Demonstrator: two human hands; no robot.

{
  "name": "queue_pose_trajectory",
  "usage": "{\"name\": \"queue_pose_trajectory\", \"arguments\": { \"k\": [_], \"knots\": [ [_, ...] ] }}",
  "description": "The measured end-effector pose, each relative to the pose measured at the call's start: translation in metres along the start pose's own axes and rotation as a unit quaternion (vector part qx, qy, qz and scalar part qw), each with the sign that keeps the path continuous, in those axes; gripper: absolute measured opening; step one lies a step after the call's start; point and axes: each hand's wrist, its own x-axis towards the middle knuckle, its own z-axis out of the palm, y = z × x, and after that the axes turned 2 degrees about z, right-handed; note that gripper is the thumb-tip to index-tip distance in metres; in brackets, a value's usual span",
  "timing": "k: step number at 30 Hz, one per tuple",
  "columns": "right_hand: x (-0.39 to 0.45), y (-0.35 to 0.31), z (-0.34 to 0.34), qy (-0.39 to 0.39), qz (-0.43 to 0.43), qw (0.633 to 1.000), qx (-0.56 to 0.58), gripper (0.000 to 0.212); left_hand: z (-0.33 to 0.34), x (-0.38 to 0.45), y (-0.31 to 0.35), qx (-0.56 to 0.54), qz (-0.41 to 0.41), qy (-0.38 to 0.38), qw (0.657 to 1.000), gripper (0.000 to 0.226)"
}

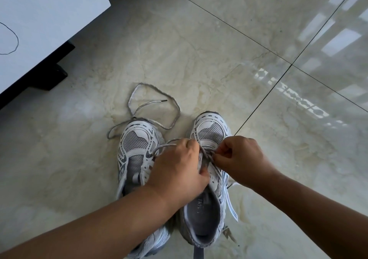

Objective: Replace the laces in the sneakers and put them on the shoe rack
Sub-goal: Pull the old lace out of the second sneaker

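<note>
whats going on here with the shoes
A person is lacing the right sneaker of a pair on the tiled floor. Both the left hand and right hand pinch its grey lace near the toe-end eyelets. The left sneaker has no lace threaded; a loose lace lies across its toe.

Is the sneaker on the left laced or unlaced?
Unlaced. The left sneaker shows bare eyelets and an uncovered tongue; a loose lace lies across its toe and the floor.
</note>
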Motion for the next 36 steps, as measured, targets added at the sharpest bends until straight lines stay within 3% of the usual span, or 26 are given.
{"name": "queue_pose_trajectory", "arguments": {
  "k": [3,7,10,12,16,21,23,25,27,28,30,32,34,36],
  "knots": [
    [0.002,0.005,-0.001,-0.007,-0.048,0.999,-0.024,0.012,0.0,-0.003,0.0,0.014,0.014,-0.02,1.0,0.03],
    [0.01,0.012,-0.013,-0.003,-0.207,0.974,-0.091,0.009,-0.003,-0.004,0.001,0.029,0.019,-0.037,0.999,0.033],
    [0.014,0.017,-0.016,0.036,-0.253,0.945,-0.204,0.019,-0.002,-0.004,0.001,0.019,0.025,-0.034,0.999,0.037],
    [0.012,0.02,-0.014,0.056,-0.252,0.944,-0.204,0.02,0.0,-0.004,0.0,0.016,0.025,-0.025,0.999,0.036],
    [0.0,0.018,-0.012,0.031,-0.11,0.993,-0.011,0.021,0.007,-0.007,-0.007,-0.021,0.021,0.01,1.0,0.035],
    [-0.01,0.003,-0.002,-0.004,0.033,0.996,0.085,0.02,0.01,-0.008,-0.011,-0.067,0.023,0.028,0.997,0.032],
    [-0.007,0.001,-0.001,-0.029,0.122,0.971,0.204,0.021,0.01,-0.011,-0.012,-0.072,0.028,0.017,0.997,0.032],
    [-0.005,0.001,-0.004,-0.053,0.202,0.92,0.333,0.019,0.01,-0.015,-0.012,-0.061,0.029,0.0,0.998,0.033],
    [-0.007,0.001,-0.006,-0.074,0.231,0.896,0.372,0.021,0.01,-0.021,-0.013,-0.053,0.026,-0.009,0.998,0.034],
    [-0.008,0.004,-0.004,-0.068,0.206,0.916,0.338,0.022,0.01,-0.023,-0.012,-0.053,0.022,-0.013,0.998,0.035],
    [-0.01,0.012,0.0,0.01,0.019,0.994,0.111,0.022,0.011,-0.028,-0.012,-0.049,0.014,-0.015,0.999,0.037],
    [-0.011,0.022,0.002,0.089,-0.193,0.971,-0.11,0.014,0.013,-0.033,-0.012,-0.042,0.0,-0.01,0.999,0.037],
    [-0.012,0.029,0.003,0.098,-0.242,0.95,-0.171,0.013,0.015,-0.036,-0.013,-0.049,-0.003,-0.021,0.999,0.036],
    [-0.017,0.025,0.006,0.09,-0.165,0.973,-0.135,0.015,0.017,-0.035,-0.015,-0.052,0.008,-0.035,0.998,0.036]
  ]
}}
